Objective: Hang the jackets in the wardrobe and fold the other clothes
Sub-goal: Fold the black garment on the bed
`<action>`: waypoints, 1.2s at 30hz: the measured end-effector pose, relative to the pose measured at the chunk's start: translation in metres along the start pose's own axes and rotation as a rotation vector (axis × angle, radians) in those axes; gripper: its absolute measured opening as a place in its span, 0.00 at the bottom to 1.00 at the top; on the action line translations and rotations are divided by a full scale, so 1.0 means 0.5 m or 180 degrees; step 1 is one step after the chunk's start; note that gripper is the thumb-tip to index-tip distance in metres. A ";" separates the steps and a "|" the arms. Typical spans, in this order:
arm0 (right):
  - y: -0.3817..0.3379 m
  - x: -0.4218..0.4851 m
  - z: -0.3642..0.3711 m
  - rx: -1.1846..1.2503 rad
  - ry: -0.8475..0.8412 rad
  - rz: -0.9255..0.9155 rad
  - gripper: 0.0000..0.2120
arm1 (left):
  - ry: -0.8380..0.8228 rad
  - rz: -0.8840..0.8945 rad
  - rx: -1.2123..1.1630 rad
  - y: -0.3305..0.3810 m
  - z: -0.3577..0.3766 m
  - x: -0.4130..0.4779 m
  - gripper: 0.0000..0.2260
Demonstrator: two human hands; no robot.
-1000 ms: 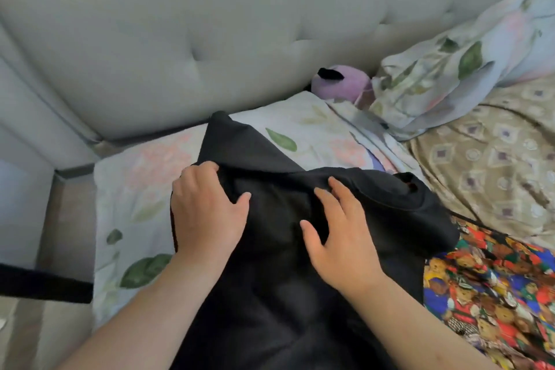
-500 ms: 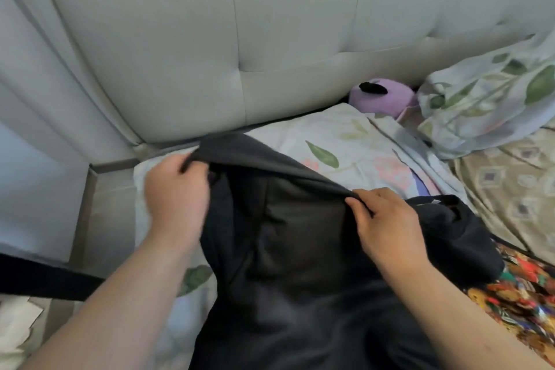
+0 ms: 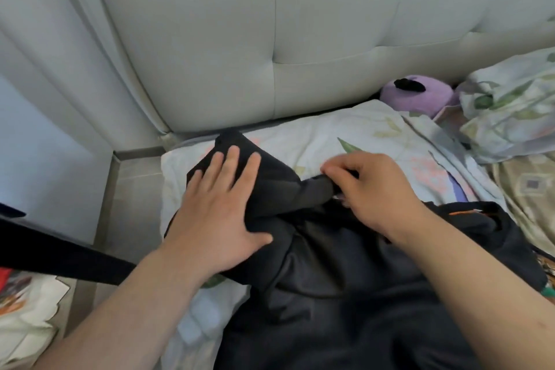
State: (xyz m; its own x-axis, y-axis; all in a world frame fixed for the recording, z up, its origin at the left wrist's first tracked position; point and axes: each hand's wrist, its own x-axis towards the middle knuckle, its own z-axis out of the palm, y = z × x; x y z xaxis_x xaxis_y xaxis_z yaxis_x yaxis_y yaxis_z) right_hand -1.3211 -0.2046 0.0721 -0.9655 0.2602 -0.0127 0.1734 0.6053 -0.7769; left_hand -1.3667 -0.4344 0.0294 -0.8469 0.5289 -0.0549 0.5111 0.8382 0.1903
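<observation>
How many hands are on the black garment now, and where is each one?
2. The left hand lies flat on the folded part of the black garment, near the left edge of the bed. The right hand pinches a fold further right. No other hand shows.

Grey padded headboard (image 3: 300,39) beyond the left hand (image 3: 216,213); floral pillow (image 3: 360,126) just past the right hand (image 3: 375,192); purple plush toy (image 3: 420,93) up-right of it; crumpled leaf-print bedding (image 3: 510,105) further right; black strap (image 3: 60,252) left of left hand.
</observation>
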 end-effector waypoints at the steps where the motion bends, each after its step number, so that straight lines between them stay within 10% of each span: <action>1: -0.028 0.008 0.008 0.0184 0.0267 -0.0192 0.08 | -0.0022 -0.0175 -0.0120 0.005 0.004 0.020 0.54; 5: -0.108 0.012 0.034 0.0886 0.0839 -0.1258 0.14 | 0.0859 -0.1191 -0.1936 -0.019 0.009 0.084 0.08; 8: -0.057 -0.002 0.040 0.0024 0.1249 -0.0934 0.17 | 0.1693 -0.2126 -0.3969 -0.081 -0.010 0.106 0.04; 12: 0.039 0.009 0.007 -0.1968 -0.1019 0.0893 0.18 | 0.2191 -0.1999 -0.5430 -0.158 -0.056 0.089 0.10; 22: 0.002 0.049 -0.061 -0.1854 -0.3422 0.1223 0.08 | 0.2308 -0.1618 -0.5942 -0.142 -0.112 0.078 0.10; 29: 0.008 0.202 -0.042 -0.2319 -0.0489 0.0493 0.10 | 0.2650 -0.1211 -0.5848 -0.144 -0.162 0.107 0.14; 33: 0.038 0.177 0.021 -0.1359 -0.0544 0.1216 0.28 | 0.2154 -0.1022 -0.6230 -0.114 -0.184 0.110 0.15; 36: -0.004 0.147 0.041 -0.0630 0.0077 0.0693 0.20 | 0.1419 -0.0683 -0.6633 -0.085 -0.208 0.091 0.14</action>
State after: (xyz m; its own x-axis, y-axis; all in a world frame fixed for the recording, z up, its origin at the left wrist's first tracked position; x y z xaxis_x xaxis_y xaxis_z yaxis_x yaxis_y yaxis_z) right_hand -1.3966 -0.2021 0.0596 -0.8969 0.4165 -0.1488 0.4128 0.6675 -0.6196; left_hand -1.4422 -0.4600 0.1208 -0.9835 0.1500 -0.1014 -0.1742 -0.6306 0.7563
